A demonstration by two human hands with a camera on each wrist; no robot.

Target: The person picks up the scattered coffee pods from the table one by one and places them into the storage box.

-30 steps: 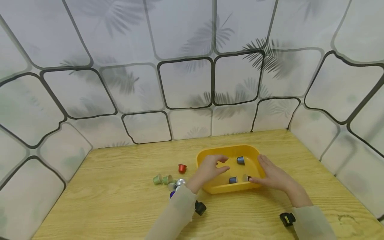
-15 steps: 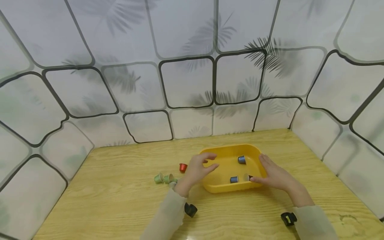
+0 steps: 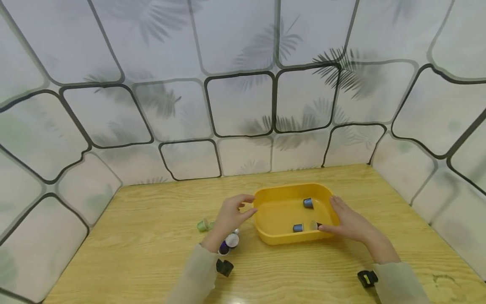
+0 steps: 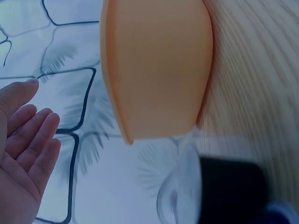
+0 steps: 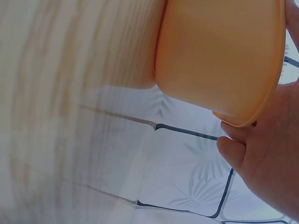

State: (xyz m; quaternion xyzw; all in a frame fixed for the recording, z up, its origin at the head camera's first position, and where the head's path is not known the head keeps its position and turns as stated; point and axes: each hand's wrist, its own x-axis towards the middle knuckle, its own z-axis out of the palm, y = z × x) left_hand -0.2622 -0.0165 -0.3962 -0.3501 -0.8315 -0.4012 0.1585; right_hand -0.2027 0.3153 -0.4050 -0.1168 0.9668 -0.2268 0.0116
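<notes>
My left hand (image 3: 230,216) hovers just left of the yellow tray (image 3: 279,239), thumb and fingers spread apart with nothing between them. Below its wrist lie coffee capsules, among them a white-lidded one (image 3: 232,240) and a purple one (image 3: 224,248); the forearm partly covers this group. My right hand (image 3: 353,223) holds the tray's right end, its thumb at the near corner; in the right wrist view its fingers (image 5: 232,151) meet the outside of the rim. Inside the tray lie two blue capsules, one farther back (image 3: 308,203) and one nearer (image 3: 298,228), and a dark, pale-lidded capsule (image 3: 314,225) beside the right thumb.
A green capsule (image 3: 203,225) lies left of the left hand, with another partly hidden beside it. Close to the left wrist camera is a blurred dark capsule (image 4: 233,189). Patterned fabric walls (image 3: 243,156) border the wooden table (image 3: 159,219) at the back and sides.
My left hand has moved left, from over the tray to outside its left rim, passing in front of the red capsule, now hidden. My right hand stays at the tray's right end.
</notes>
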